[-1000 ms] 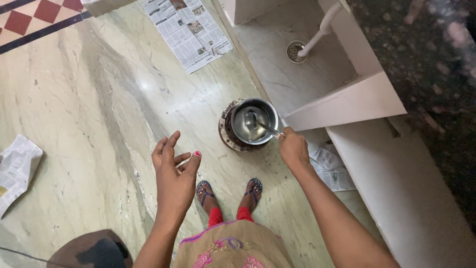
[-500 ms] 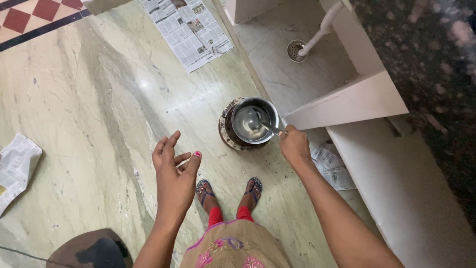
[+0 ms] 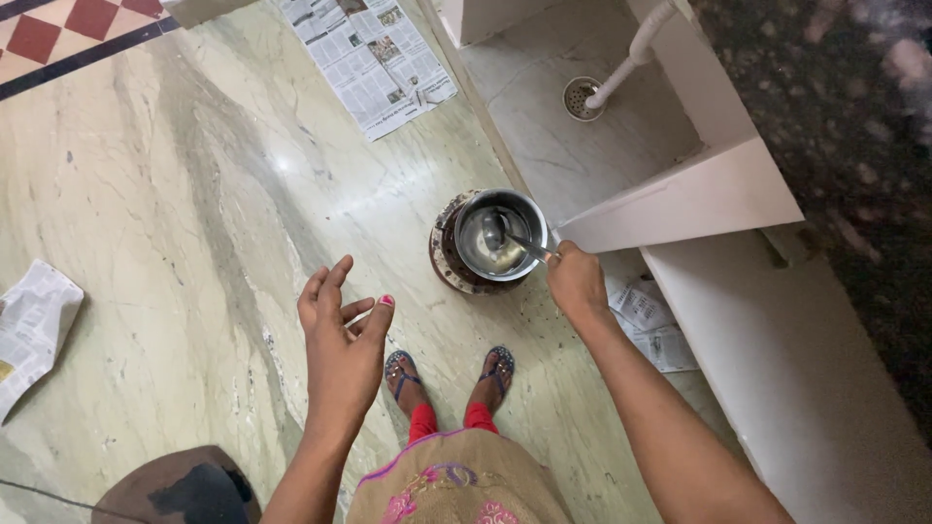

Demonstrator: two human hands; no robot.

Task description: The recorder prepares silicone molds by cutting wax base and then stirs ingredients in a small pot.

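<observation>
A steel pot sits on a round dark burner on the marble floor, just ahead of my feet. My right hand grips the handle of a metal ladle whose bowl rests inside the pot. A little pale liquid lies at the pot's bottom. My left hand hovers in the air to the left of the pot, fingers spread, holding nothing.
A white low washing area with a floor drain and white pipe lies at the right. Newspaper sheets lie ahead, at the far left and by the white wall. A dark round object sits at bottom left.
Almost nothing has moved; my right hand stays on the ladle in the pot and my left hand stays raised.
</observation>
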